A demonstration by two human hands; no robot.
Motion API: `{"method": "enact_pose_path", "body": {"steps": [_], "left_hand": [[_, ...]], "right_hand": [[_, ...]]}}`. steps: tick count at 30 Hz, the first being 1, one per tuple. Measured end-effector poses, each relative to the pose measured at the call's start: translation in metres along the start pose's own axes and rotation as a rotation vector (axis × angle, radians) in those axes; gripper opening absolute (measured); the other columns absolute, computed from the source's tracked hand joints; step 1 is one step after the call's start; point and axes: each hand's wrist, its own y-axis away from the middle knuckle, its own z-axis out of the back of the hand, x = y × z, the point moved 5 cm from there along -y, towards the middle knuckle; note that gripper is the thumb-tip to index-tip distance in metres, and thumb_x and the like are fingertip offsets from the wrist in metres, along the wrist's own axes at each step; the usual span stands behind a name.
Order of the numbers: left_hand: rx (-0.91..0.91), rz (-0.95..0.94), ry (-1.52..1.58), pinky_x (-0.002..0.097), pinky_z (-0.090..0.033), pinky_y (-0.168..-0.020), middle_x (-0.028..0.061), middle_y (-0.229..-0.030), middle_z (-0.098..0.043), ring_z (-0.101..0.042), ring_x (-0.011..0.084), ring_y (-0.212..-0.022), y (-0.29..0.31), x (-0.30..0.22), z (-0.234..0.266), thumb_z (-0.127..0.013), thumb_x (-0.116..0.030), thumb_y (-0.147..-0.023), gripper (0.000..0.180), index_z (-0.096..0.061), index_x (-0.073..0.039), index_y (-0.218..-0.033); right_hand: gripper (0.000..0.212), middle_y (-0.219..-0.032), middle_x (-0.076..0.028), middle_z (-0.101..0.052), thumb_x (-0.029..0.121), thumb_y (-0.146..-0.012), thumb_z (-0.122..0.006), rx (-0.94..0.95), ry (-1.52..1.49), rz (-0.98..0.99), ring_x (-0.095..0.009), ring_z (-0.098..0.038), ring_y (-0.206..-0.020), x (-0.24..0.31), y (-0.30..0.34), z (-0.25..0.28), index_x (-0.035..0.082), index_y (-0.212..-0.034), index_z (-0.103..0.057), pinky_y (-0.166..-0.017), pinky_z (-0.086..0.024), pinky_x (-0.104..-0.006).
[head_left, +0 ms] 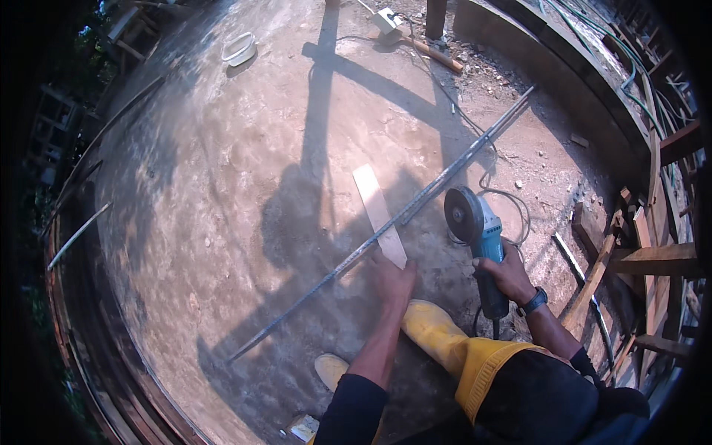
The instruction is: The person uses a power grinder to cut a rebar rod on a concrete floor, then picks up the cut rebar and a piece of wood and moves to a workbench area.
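Nearest: one knee (541, 404) in dark cloth, rounded, on the body side of the right hand (510, 276) and its fingers. Ground (200, 163) beneath everything: rough, pale, dusty, patched with shadow. Long metal rod (304, 297), one, ribbed, running diagonally just ahead of the fingers of the left hand (395, 282); a shorter length (426, 202) lies alongside its far part, join unclear. Boots (437, 334), two, yellow, smooth, rounded toes, both bodyward of the left fingers. Angle grinder (489, 248), one: blue-and-black casing, grey metal head, one dark round disc (464, 215) forward of the right fingers, apart from the rod. Right fingers clenched round its black handle. Wooden strip (378, 204), one, flat, pale, under the rod; left fingers touch its near end, how tightly cannot tell. Wristwatch (532, 300), one, dark, behind the right fingers.
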Motion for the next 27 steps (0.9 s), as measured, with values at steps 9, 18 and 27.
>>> {"method": "enact_pose_path", "body": {"steps": [9, 18, 27], "left_hand": [[0.050, 0.026, 0.229, 0.0433, -0.050, -0.086, 0.0231, -0.097, -0.067, -0.066, 0.0371, -0.095, 0.004, 0.011, 0.006, -0.068, -0.021, -0.082, 0.043, -0.060, 0.006, -0.115], [0.016, 0.048, 0.331, 0.0429, -0.051, -0.079, 0.0210, -0.091, -0.070, -0.069, 0.0352, -0.087, 0.009, 0.010, 0.008, -0.066, -0.017, -0.083, 0.027, -0.064, 0.001, -0.104], [0.025, 0.053, 0.123, 0.0481, -0.051, -0.079, 0.0239, -0.091, -0.069, -0.068, 0.0410, -0.087, 0.007, -0.007, 0.014, -0.066, -0.024, -0.082, 0.034, -0.059, 0.001, -0.104]], "right_hand": [[0.056, -0.098, -0.009, -0.065, 0.025, -0.077, -0.076, 0.029, -0.021, 0.006, -0.016, -0.065, -0.083, 0.001, 0.004, -0.010, -0.003, -0.120, -0.054, -0.073, -0.054, -0.0317], [0.057, -0.096, -0.010, -0.064, 0.023, -0.077, -0.075, 0.065, -0.032, -0.016, -0.016, -0.066, -0.081, 0.001, 0.005, -0.017, -0.003, -0.121, -0.051, -0.072, -0.055, -0.0313], [0.056, -0.094, -0.010, -0.065, 0.024, -0.076, -0.075, 0.062, 0.027, -0.001, -0.017, -0.067, -0.079, -0.006, 0.007, -0.014, -0.003, -0.119, -0.052, -0.071, -0.055, -0.0317]]}}
